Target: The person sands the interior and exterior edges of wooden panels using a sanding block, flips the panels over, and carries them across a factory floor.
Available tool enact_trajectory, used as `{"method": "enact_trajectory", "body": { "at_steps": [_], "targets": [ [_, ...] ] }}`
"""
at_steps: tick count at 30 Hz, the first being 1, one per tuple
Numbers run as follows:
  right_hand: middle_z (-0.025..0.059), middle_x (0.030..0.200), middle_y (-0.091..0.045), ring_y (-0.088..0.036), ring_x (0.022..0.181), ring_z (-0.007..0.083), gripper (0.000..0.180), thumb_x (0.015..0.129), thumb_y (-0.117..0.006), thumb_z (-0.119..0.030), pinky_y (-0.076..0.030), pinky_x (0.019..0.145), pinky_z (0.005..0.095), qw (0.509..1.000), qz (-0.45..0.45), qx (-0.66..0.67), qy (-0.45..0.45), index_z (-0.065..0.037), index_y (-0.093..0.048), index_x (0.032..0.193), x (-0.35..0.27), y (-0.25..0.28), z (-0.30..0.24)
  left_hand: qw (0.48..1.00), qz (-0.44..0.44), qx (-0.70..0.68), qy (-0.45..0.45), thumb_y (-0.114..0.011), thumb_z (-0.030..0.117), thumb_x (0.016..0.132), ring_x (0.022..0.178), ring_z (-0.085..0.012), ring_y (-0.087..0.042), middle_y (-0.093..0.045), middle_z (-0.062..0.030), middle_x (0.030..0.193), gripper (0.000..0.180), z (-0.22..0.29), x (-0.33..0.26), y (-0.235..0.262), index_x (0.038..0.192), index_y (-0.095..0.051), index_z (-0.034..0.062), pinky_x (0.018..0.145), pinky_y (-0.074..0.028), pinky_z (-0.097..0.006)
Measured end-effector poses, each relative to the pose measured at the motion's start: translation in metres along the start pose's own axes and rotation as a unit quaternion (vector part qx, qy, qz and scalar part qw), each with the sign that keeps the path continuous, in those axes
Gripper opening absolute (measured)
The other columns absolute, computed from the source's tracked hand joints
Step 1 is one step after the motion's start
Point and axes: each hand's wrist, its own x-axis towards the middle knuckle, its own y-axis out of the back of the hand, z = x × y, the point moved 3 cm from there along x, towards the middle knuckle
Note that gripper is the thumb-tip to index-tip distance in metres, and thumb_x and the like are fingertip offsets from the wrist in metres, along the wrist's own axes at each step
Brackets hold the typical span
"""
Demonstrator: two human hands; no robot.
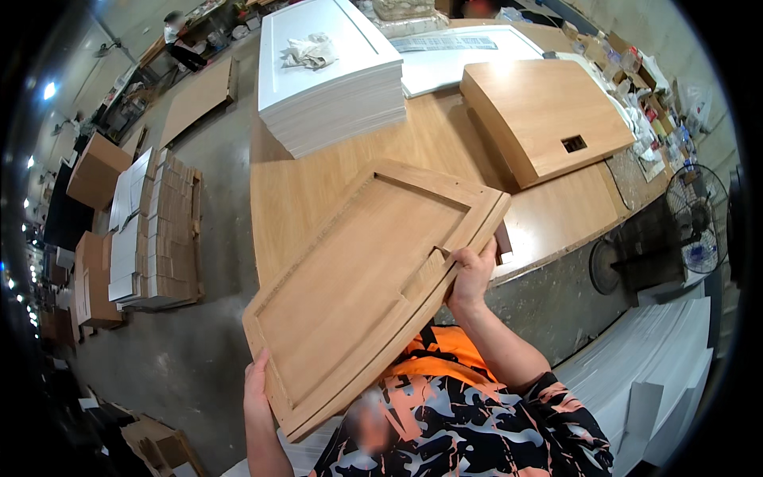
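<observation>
The wooden panel door (373,286) is held tilted above the near edge of the counter (294,199), hiding part of the person's chest. The left hand (256,391) clamps its lower corner and the right hand (470,274) grips its right edge (fingertips hidden behind the wood). Beyond lie a white panel stack (330,75) and a wooden cabinet piece (540,115); bare counter shows between them.
</observation>
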Motion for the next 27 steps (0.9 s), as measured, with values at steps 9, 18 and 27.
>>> {"method": "enact_trajectory", "body": {
  "at_steps": [9,18,27],
  "targets": [
    [0.0149,0.103,-0.055,-0.065,0.087,0.0274,0.049,0.075,-0.046,0.01,-0.061,0.064,0.042,0.953,-0.101,0.05,-0.28,0.001,-0.036,0.122,-0.015,0.038,0.102,0.943,0.13,0.234,-0.197,-0.074,0.019,0.086,0.096,-0.0208,-0.064,-0.066,-0.0146,0.11,0.047,0.083,0.011,0.026,0.119,-0.056,-0.0088,0.082,-0.052,-0.033],
    [0.0165,0.102,-0.061,-0.066,0.084,0.027,0.06,0.086,-0.065,-0.012,-0.06,0.063,0.0392,0.865,-0.23,-0.16,-0.417,-0.001,-0.033,0.136,-0.03,0.029,0.098,0.911,0.099,0.259,-0.305,-0.082,0.021,0.079,0.091,-0.0206,-0.065,-0.065,-0.0138,0.106,0.053,0.176,-0.01,0.01,0.114,-0.055,-0.0078,0.08,-0.052,-0.033],
    [0.0133,0.103,-0.065,-0.064,0.08,0.0248,0.053,0.086,-0.072,-0.021,-0.056,0.063,0.0382,0.786,-0.304,-0.33,-0.426,0.0,-0.047,0.128,-0.009,0.034,0.087,0.875,0.103,0.287,-0.376,-0.08,0.017,0.079,0.096,-0.0209,-0.062,-0.063,-0.0118,0.108,0.052,0.177,-0.032,0.003,0.118,-0.053,-0.0055,0.086,-0.049,-0.033]
  ]
}}
